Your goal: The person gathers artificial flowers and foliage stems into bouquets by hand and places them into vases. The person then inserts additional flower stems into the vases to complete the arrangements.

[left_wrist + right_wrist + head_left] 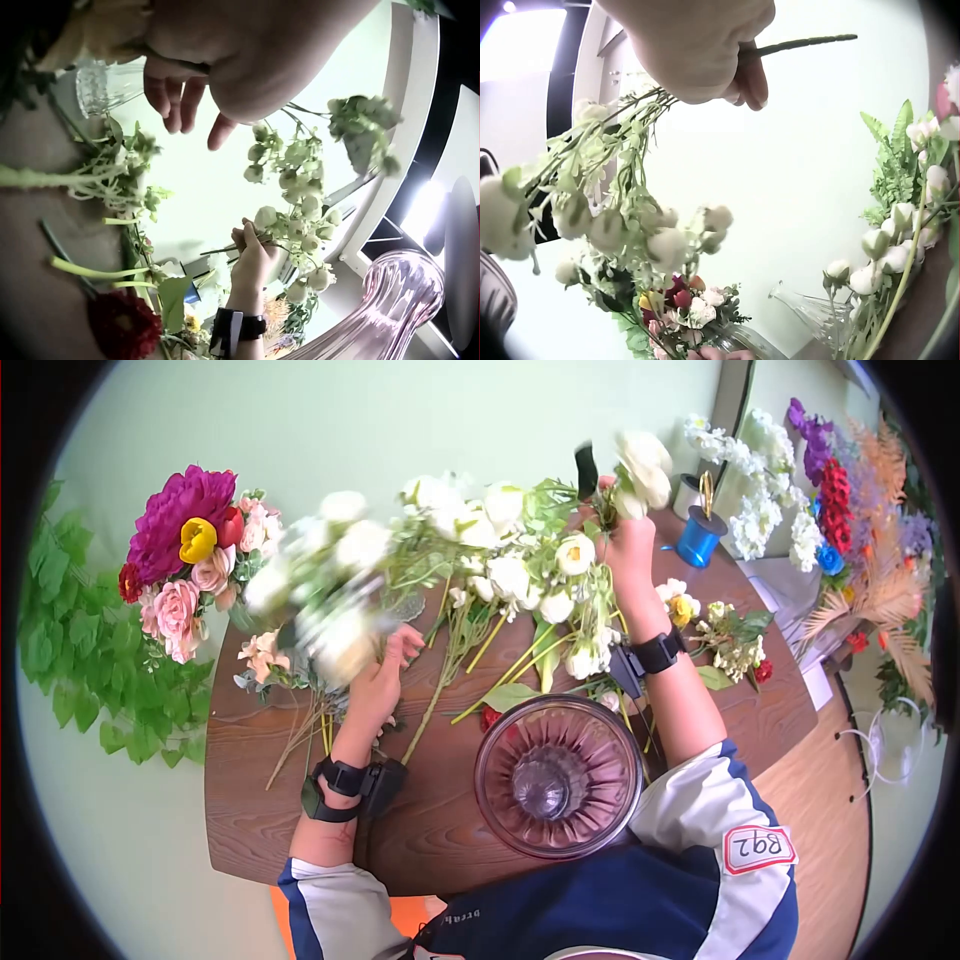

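My left hand (375, 685) is over the left part of the table, holding the stem of white flowers (345, 640) that blur in front of it. In the left wrist view a thin stem passes beneath the palm, and a pale bloom (365, 124) sticks out past the hand. At the back right, my right hand (630, 555) grips the stem of a white flower spray (622, 225). The stem's bare end pokes out beyond the fist in the right wrist view, while the blooms hang below it. A ribbed purple-pink glass vase (557, 830) stands near my body.
Cut white flowers (510, 575) and green stems lie across the wooden table (440, 840). A mixed bouquet (185, 525) stands back left, near a clear glass vase (814, 304). A blue ribbon spool (695, 540) is back right. More artificial flowers (835, 510) crowd the right side.
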Demonstrator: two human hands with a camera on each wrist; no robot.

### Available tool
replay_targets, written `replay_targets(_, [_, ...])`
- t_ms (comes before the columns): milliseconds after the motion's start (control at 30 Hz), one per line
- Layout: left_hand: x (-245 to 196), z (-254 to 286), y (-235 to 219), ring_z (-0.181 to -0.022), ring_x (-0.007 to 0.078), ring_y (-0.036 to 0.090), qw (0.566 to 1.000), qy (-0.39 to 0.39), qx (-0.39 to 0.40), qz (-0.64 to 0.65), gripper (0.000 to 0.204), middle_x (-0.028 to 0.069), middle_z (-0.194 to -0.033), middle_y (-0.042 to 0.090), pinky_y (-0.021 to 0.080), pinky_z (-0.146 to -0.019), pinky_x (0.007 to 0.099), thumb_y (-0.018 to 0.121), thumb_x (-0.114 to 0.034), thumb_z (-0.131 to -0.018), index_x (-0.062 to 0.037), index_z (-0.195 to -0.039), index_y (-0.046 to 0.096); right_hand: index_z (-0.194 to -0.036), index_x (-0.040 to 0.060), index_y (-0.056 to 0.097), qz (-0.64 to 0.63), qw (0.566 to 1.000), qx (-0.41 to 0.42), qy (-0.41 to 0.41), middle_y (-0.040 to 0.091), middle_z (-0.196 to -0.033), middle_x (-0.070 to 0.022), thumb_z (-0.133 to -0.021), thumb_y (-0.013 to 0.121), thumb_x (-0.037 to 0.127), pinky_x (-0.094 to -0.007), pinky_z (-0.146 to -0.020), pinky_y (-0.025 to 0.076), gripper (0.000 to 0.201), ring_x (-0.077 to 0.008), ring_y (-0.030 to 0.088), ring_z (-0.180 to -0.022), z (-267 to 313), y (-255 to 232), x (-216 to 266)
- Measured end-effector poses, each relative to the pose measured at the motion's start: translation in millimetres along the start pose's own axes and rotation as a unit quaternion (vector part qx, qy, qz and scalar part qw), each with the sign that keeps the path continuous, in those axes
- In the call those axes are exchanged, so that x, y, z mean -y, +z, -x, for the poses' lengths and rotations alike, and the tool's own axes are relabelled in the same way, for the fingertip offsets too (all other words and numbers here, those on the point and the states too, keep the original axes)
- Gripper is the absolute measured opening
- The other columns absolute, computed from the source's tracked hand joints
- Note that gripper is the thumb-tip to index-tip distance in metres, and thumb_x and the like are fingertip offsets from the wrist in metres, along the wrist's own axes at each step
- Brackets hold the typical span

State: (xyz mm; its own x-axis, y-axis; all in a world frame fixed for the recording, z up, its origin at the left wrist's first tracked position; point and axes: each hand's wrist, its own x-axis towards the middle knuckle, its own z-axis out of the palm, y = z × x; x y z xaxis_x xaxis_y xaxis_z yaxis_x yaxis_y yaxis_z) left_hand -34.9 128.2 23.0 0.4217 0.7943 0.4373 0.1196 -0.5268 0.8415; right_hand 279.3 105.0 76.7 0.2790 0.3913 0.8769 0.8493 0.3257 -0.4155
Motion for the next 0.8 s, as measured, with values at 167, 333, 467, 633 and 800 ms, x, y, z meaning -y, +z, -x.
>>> replay_targets(167, [18,1,-2,-0.07,0.0096,0.049,0.997,0.043,-0.034,0.06,0.029,0.004,-0.081,0.056,0.038,-0.064,0.0215,0.042,-0.024,-0.095,-0.0017,-0.084,0.056,-0.099,0.0033,0.056,-0.222,0.959,0.043,0.171,0.065,-0.08,-0.0108,-0.073,0.063,0.001,-0.0305,-0.067,0.05,0.027,-0.0214,0.064,-0.072,2,1,18])
replay_targets(333, [43,19,-5,-0.075,0.0111,0.049,0.999,0.021,-0.011,0.033,0.025,0.0048,-0.085,0.056,0.039,-0.068,0.0228,0.043,-0.023,-0.094,-0.0024,-0.088,0.056,-0.101,0.0041,0.056,-0.143,0.98,0.094,0.099,0.065,-0.082,-0.0076,-0.071,0.062,-0.002,-0.0275,-0.068,0.048,0.031,-0.0139,0.062,-0.073,5,-2,40])
replay_targets(467, [59,15,-8,-0.08,0.0126,0.05,1.0,0.006,0.027,0.01,0.022,0.0056,-0.09,0.055,0.04,-0.072,0.0241,0.044,-0.022,-0.093,-0.003,-0.092,0.056,-0.1,0.0037,0.056,-0.242,0.951,0.108,0.157,0.064,-0.081,-0.0057,-0.069,0.067,0.0,-0.0246,-0.07,0.047,0.033,-0.0084,0.057,-0.075,10,6,28])
replay_targets(633, [76,12,1,-0.086,0.0144,0.05,0.997,-0.006,0.078,-0.016,0.02,0.0066,-0.095,0.055,0.04,-0.076,0.0257,0.046,-0.021,-0.092,-0.0039,-0.097,0.055,-0.099,-0.0004,0.058,-0.214,0.944,0.118,0.22,0.064,-0.084,-0.0051,-0.069,0.07,0.005,-0.0254,-0.066,0.047,0.033,-0.01,0.057,-0.074,5,0,13])
replay_targets(800, [105,33,-34,-0.092,0.0162,0.051,0.991,-0.017,0.128,-0.037,0.021,0.0076,-0.101,0.055,0.041,-0.081,0.0273,0.048,-0.02,-0.091,-0.0047,-0.102,0.055,-0.107,-0.0042,0.053,-0.331,0.91,0.047,0.247,0.063,-0.081,-0.0084,-0.074,0.065,0.008,-0.0251,-0.063,0.048,0.037,-0.0137,0.06,-0.073,0,-5,10])
